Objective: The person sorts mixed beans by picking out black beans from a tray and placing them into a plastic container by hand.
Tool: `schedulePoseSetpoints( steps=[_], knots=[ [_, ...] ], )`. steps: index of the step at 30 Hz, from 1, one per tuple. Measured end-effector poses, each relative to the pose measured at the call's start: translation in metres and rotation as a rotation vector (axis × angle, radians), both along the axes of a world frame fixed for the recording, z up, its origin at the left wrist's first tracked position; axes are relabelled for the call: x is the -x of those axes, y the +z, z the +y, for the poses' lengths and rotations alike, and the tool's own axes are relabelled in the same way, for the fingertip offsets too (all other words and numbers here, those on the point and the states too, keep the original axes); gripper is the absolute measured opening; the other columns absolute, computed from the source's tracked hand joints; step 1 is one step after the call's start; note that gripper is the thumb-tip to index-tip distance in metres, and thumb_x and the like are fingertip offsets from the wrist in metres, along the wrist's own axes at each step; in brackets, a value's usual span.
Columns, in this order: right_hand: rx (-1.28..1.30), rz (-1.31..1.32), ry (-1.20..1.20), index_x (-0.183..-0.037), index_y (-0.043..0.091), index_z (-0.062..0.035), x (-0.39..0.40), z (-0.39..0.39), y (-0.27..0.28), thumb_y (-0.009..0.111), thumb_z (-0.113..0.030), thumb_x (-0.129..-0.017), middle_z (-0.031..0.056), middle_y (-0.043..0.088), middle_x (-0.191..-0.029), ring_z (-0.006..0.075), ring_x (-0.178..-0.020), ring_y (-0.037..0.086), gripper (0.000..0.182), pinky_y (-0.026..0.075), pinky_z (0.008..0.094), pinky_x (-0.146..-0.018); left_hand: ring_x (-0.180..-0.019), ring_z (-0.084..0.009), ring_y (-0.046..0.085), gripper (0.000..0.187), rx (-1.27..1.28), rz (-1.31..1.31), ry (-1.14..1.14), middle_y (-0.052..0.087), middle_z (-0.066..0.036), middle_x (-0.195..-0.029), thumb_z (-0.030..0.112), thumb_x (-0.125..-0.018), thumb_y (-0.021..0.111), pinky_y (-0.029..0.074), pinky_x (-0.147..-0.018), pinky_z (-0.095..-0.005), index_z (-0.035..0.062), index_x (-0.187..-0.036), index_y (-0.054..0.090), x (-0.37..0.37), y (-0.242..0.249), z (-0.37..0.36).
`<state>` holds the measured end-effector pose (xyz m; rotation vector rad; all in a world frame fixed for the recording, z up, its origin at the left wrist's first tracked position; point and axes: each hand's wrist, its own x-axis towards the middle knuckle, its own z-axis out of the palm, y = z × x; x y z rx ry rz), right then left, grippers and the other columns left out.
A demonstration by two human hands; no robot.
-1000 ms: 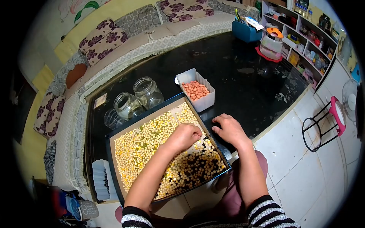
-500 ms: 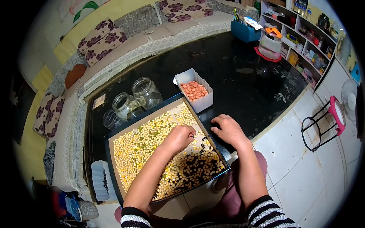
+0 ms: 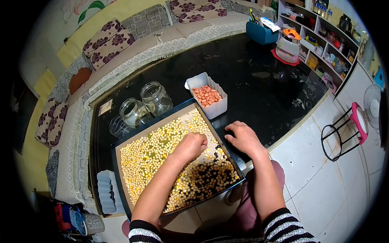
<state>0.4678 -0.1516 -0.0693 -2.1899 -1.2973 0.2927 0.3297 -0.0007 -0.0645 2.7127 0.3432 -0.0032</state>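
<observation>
A shallow cardboard box [image 3: 123, 167] with dark sides holds pale yellow corn kernels or beans [image 3: 142, 162], some small green ones, and many black beans [image 3: 212, 176] at its near right. My left hand [image 3: 190, 146] is over the box's right half, its fingers curled closed just above the bare cardboard. What they hold, if anything, is hidden. A few black beans lie just right of it. My right hand [image 3: 244, 138] is at the dark table beside the box's right side, thumb and fingers loosely bent and apart, with nothing visible in them.
A white plastic container [image 3: 219, 109] of peanuts stands behind the box. Glass jars [image 3: 155, 99] stand at its far left. Another white container [image 3: 106, 190] with dark bits is left of the box. The black table [image 3: 194, 60] extends back to a sofa; a stool [image 3: 358, 123] stands right.
A black bean that showed at my left fingertips is now out of sight, and those fingers are curled in slightly more. My right hand has barely moved.
</observation>
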Motion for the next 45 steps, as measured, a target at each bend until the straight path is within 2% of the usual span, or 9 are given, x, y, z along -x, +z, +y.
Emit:
schedulePoseSetpoints(
  steps=[6,9,16,24,28,30,35,39,45],
  knots=[
    [0.011,0.006,0.004,-0.1,0.061,-0.0031,0.0,-0.001,0.001,0.058,-0.019,-0.079,0.0128,0.057,-0.1,0.0273,-0.102,0.051,0.027,0.042,0.0358,-0.089,-0.065,-0.0296,0.062,0.009,0.017,-0.006,0.029,0.063,-0.015,-0.07,0.009,-0.071,0.061,0.05,-0.064,-0.0357,0.0035,-0.077,0.064,0.006,-0.003,0.002],
    [0.0,-0.012,0.014,-0.1,0.062,-0.0039,-0.001,0.001,-0.001,0.059,-0.019,-0.079,0.0133,0.057,-0.099,0.028,-0.102,0.051,0.026,0.042,0.0361,-0.088,-0.066,-0.0299,0.061,0.009,0.04,-0.015,-0.029,0.062,-0.015,-0.071,0.009,-0.071,0.058,0.049,-0.064,-0.0356,0.0031,-0.076,0.063,0.019,-0.002,0.007],
    [-0.033,-0.025,-0.005,-0.095,0.062,-0.0033,-0.001,0.005,-0.005,0.062,-0.015,-0.075,0.0134,0.058,-0.096,0.0296,-0.097,0.053,0.023,0.043,0.0367,-0.084,-0.069,-0.0291,0.062,0.01,0.079,-0.144,0.098,0.062,-0.016,-0.074,0.01,-0.074,0.057,0.049,-0.065,-0.0354,0.0018,-0.078,0.062,0.087,0.034,0.015],
    [-0.053,-0.087,-0.026,-0.092,0.061,-0.0006,-0.004,0.013,-0.014,0.064,-0.01,-0.073,0.0147,0.057,-0.089,0.0311,-0.089,0.056,0.021,0.045,0.0365,-0.077,-0.068,-0.0272,0.061,0.009,-0.04,-0.244,0.439,0.062,-0.013,-0.074,0.01,-0.075,0.059,0.048,-0.063,-0.0329,0.0028,-0.08,0.062,0.219,0.075,0.022],
    [-0.045,-0.119,-0.033,-0.09,0.061,-0.001,-0.006,0.017,-0.017,0.063,-0.006,-0.073,0.0136,0.056,-0.086,0.0289,-0.079,0.058,0.018,0.047,0.0341,-0.07,-0.06,-0.0206,0.059,0.009,-0.11,-0.307,0.604,0.061,-0.011,-0.069,0.006,-0.073,0.062,0.048,-0.057,-0.0282,0.0017,-0.08,0.063,0.283,0.085,0.019],
    [-0.046,-0.17,-0.038,-0.089,0.061,-0.001,-0.01,0.02,-0.023,0.062,-0.004,-0.073,0.0134,0.055,-0.083,0.0283,-0.077,0.057,0.016,0.046,0.0338,-0.069,-0.057,-0.0186,0.058,0.009,-0.061,-0.305,0.703,0.059,-0.01,-0.066,0.006,-0.072,0.063,0.047,-0.056,-0.0268,0.0012,-0.079,0.063,0.308,0.081,0.019],
    [-0.096,-0.264,-0.025,-0.084,0.059,-0.0001,-0.018,0.025,-0.034,0.06,-0.004,-0.073,0.0139,0.052,-0.075,0.0287,-0.067,0.053,0.011,0.042,0.0352,-0.06,-0.057,-0.0225,0.058,0.007,-0.091,-0.3,0.686,0.059,-0.012,-0.065,0.005,-0.071,0.062,0.046,-0.055,-0.0285,0.0016,-0.077,0.063,0.342,0.06,0.021],
    [-0.109,-0.293,-0.044,-0.083,0.057,0.0004,-0.026,0.028,-0.043,0.06,-0.01,-0.075,0.0144,0.052,-0.075,0.0291,-0.068,0.053,0.013,0.042,0.0359,-0.06,-0.059,-0.0247,0.06,0.01,-0.001,-0.346,0.664,0.061,-0.014,-0.068,0.008,-0.071,0.063,0.047,-0.056,-0.0303,0.0006,-0.078,0.063,0.351,0.049,0.023],
    [-0.1,-0.308,-0.043,-0.083,0.057,0.0001,-0.033,0.031,-0.048,0.062,-0.01,-0.074,0.0145,0.052,-0.075,0.0293,-0.069,0.054,0.014,0.042,0.0359,-0.06,-0.061,-0.0274,0.06,0.009,-0.026,-0.372,0.675,0.061,-0.015,-0.069,0.008,-0.071,0.063,0.048,-0.058,-0.0322,-0.0004,-0.075,0.062,0.352,0.054,0.025]
  ],
)
